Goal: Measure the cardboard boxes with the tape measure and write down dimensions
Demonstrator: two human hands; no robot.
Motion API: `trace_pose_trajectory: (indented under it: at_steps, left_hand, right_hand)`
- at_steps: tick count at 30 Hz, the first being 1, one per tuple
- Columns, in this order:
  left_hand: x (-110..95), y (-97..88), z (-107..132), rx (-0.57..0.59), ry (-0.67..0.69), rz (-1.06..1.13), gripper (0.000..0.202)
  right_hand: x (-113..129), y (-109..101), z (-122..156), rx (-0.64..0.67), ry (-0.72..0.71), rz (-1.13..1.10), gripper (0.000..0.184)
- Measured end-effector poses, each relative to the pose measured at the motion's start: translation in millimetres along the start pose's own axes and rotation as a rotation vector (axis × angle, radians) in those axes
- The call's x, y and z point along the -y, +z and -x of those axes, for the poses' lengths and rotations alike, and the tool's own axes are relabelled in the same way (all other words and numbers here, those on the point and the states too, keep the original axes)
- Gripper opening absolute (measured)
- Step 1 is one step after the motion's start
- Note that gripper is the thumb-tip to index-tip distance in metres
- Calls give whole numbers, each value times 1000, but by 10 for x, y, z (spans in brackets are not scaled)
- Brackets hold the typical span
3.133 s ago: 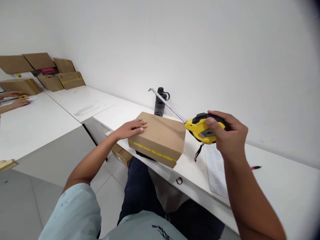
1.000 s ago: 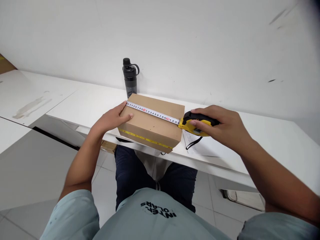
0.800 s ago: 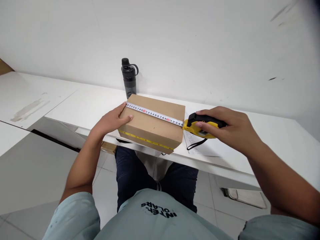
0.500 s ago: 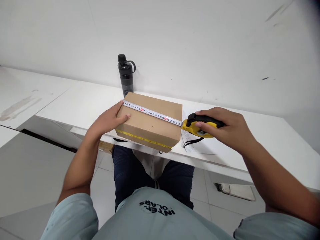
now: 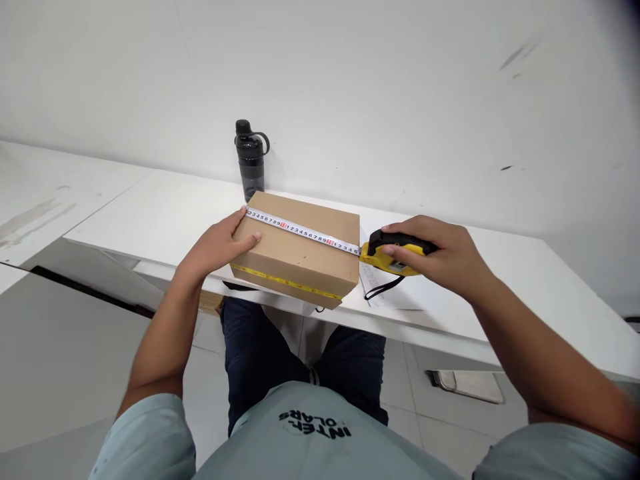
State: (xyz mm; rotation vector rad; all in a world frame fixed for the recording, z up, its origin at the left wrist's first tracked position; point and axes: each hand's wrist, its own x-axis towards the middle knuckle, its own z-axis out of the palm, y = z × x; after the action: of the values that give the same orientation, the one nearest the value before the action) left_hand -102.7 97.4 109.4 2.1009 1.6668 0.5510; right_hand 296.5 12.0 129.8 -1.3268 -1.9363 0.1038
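A brown cardboard box (image 5: 300,253) rests on the white table near its front edge, with yellow tape along its front side. Across its top, from left edge to right, lies the pulled-out blade (image 5: 305,231) of a tape measure. My left hand (image 5: 220,243) grips the box's left end, thumb on top and index fingertip at the blade's end; the other fingers are partly hidden. At the box's right edge, my right hand (image 5: 445,257) is closed around the yellow and black tape measure case (image 5: 400,250). Its black wrist strap (image 5: 385,288) hangs onto the table.
A dark water bottle (image 5: 250,160) stands upright behind the box, by the wall. A paper sheet with writing (image 5: 400,299) lies under the tape measure. The white table (image 5: 480,293) runs along the wall. My legs (image 5: 260,353) are below its front edge.
The view has shifted slightly. Both hands keep their places on the box and the tape measure, and the blade still lies across the top.
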Motion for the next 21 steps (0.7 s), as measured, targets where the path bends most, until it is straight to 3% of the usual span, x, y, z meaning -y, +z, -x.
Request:
trace_pose_trajectory:
  at_steps: [8, 13, 17, 21]
  left_hand:
    - [28, 55, 38, -26, 8, 53, 92]
    - [-78, 24, 108, 3, 28, -55, 87]
    - [-136, -7, 144, 18, 23, -101, 84]
    - [-115, 3, 137, 0, 38, -114, 84]
  right_hand:
    - [-144, 34, 24, 22, 136, -62, 31]
    - [-203, 34, -4, 74, 219, -88, 34]
    - [-193, 18, -27, 124, 176, -78, 38]
    - [-169, 23, 14, 89, 94, -52, 37]
